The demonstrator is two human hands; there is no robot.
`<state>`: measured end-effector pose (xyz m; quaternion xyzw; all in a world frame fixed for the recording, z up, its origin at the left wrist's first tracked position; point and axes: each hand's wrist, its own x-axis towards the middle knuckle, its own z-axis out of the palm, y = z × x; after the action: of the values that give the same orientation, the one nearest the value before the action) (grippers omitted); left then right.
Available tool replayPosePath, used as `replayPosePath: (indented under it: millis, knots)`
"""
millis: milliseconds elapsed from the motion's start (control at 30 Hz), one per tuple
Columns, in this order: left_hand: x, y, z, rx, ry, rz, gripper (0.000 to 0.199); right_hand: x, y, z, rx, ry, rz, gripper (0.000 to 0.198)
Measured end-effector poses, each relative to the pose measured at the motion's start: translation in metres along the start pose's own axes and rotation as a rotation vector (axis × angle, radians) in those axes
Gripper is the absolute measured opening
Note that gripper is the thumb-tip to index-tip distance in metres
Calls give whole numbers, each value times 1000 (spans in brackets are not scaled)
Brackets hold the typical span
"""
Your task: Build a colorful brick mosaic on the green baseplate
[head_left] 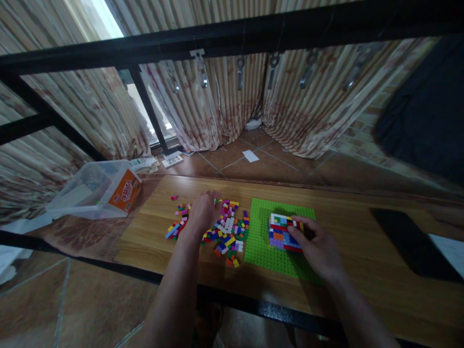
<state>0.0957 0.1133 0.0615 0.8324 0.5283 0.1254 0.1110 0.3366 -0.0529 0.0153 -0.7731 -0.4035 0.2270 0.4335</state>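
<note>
My left hand (204, 211) is over the pile of loose toy building bricks (229, 224), with its fingers curled down and together. Its fingertips are mostly hidden, so what they hold, if anything, does not show. On the green baseplate (259, 232) sits a low block built from multicoloured bricks (278, 234), with white, red, orange, blue and purple among them. My right hand (314, 244) grips this block at its right side, the thumb on top and the fingers around the far right corner.
A clear plastic box (90, 208) with an orange label stands left of the wooden table (145, 237). At the table's right lies a black flat object (406, 241) beside a white sheet (449, 251). A black metal bar with hooks (232, 41) crosses above the far side.
</note>
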Motion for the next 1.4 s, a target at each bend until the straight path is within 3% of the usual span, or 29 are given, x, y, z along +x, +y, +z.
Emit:
replayPosePath:
  millis: [133,300,433,733,1000,1167,1300,1400]
  knots:
    - [2,33,24,15,13,152,35,1,2,1,-23,9,-13,44]
    - [4,47,40,113,-31,136,30,0,-1,-1,-15,9,-62,40]
    - [4,45,37,161,-54,111,28,-2,-5,-2,-2,8,-94,37]
    - [4,40,29,213,-72,56,21,2,2,-3,196,66,-6,39]
    - [4,35,21,183,-45,62,13,5,4,-5,225,56,14,36]
    - [6,28,23,-110,-51,153,15,6,3,-4,251,69,25,36]
    - [3,33,31,-540,-119,244,27,7,1,-6,299,275,-45,30]
    - [-4,45,36,-716,-157,254,31,7,-3,-9,376,415,-80,25]
